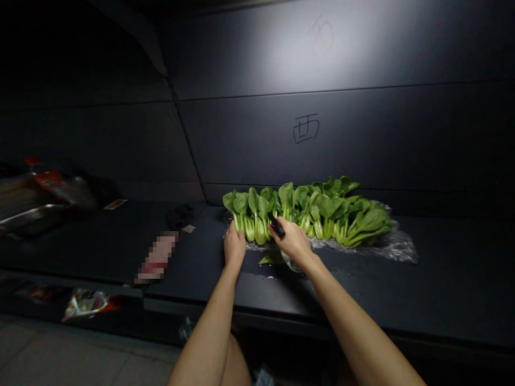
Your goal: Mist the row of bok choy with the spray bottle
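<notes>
A row of green bok choy (328, 212) stands with leaves up along the back panel of a dark shelf. My left hand (234, 245) is at the left end of the row, its thumb and fingers closed around the stems of the outermost bok choy; some fingertips are hidden. In my right hand (295, 241) is a spray bottle (277, 225) with a black head pointed at the leaves. Part of its clear body shows under the palm. A loose green leaf (270, 259) lies on the shelf just in front of the row.
Clear plastic wrap (402, 246) lies under the bok choy and sticks out at the right. Water drops dot the dark shelf (257, 292). To the left are a dark cloth-like bundle (179, 216), a blurred-out card (159, 257) and packaged goods (60, 187). A lower shelf holds a bag (86, 304).
</notes>
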`<action>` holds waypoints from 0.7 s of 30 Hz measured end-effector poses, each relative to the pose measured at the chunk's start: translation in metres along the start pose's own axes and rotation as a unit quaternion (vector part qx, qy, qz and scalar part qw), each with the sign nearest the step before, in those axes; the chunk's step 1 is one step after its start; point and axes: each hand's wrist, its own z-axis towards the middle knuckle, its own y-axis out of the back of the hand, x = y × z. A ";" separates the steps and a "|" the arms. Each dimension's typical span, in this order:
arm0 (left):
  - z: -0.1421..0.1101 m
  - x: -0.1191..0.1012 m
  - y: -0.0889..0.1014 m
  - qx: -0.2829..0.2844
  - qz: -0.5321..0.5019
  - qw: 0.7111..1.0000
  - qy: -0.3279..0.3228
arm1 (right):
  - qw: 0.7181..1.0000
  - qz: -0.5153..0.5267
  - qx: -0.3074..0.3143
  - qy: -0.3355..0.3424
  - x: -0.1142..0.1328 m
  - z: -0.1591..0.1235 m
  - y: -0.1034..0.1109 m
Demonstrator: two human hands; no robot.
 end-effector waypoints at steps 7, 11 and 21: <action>-0.006 0.000 0.001 -0.014 0.012 0.999 -0.035 | 0.999 -0.007 0.004 0.039 0.004 -0.004 -0.003; -0.007 0.000 0.006 -0.036 0.021 0.998 -0.045 | 1.000 -0.009 0.015 0.024 0.007 -0.006 -0.003; -0.004 0.006 0.004 -0.058 0.048 0.995 -0.057 | 0.999 -0.006 0.027 0.039 0.008 -0.009 0.001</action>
